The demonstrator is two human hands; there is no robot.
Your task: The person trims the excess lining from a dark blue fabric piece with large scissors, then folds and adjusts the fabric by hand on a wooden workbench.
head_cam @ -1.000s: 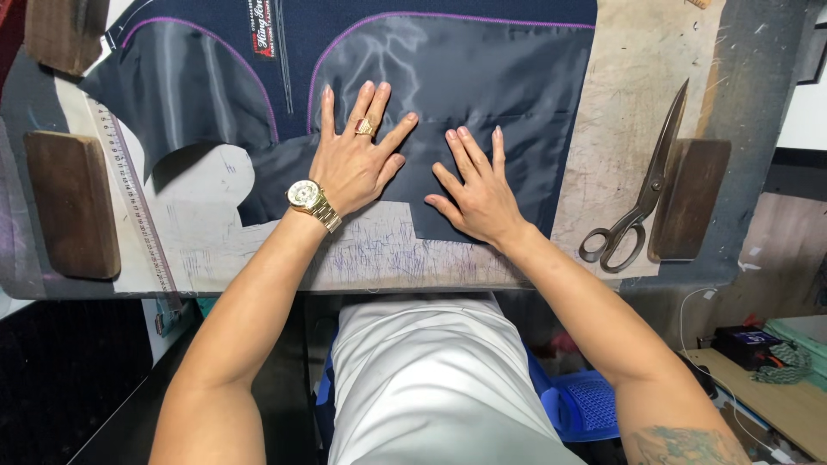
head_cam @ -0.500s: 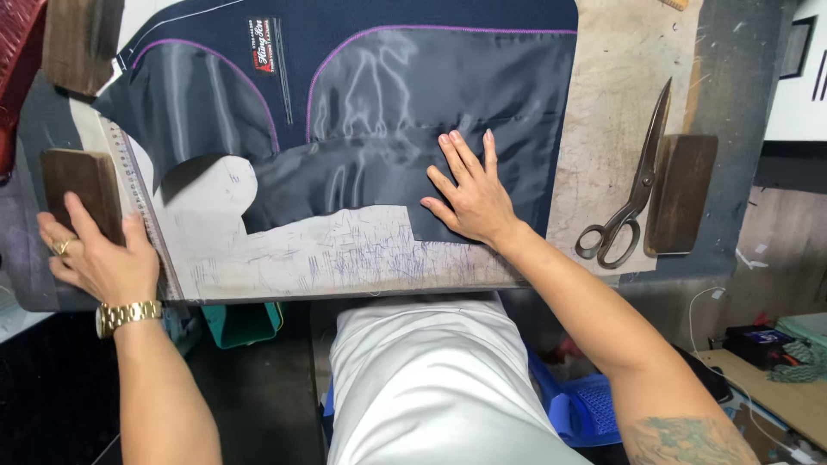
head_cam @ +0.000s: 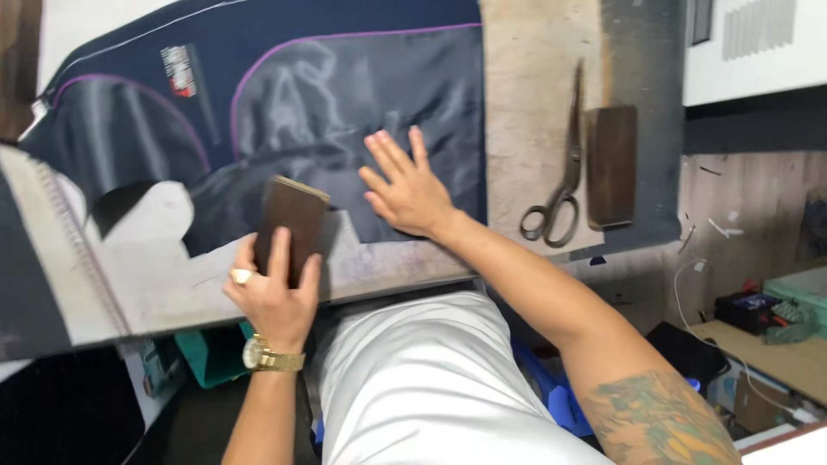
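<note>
A dark navy garment piece [head_cam: 345, 112] with purple piping lies spread on the worktable [head_cam: 534, 103], over a pale paper pattern [head_cam: 138, 258]. My right hand [head_cam: 403, 183] rests flat on the fabric's lower edge, fingers spread. Near the table's front edge, my left hand [head_cam: 271, 293], with a ring and a gold watch, grips a dark brown wooden block [head_cam: 289, 224] held above the fabric and the pattern.
Large tailor's scissors [head_cam: 558, 172] lie right of the fabric, beside a second brown wooden block [head_cam: 612, 164]. A long ruler [head_cam: 73, 250] runs along the pattern's left side. Green and blue bins sit under the table; a cluttered bench [head_cam: 775, 336] stands at right.
My left hand left the fabric, reached the wooden block at the table's left, took hold of it and carried it right toward the fabric. My right hand stayed flat on the cloth.
</note>
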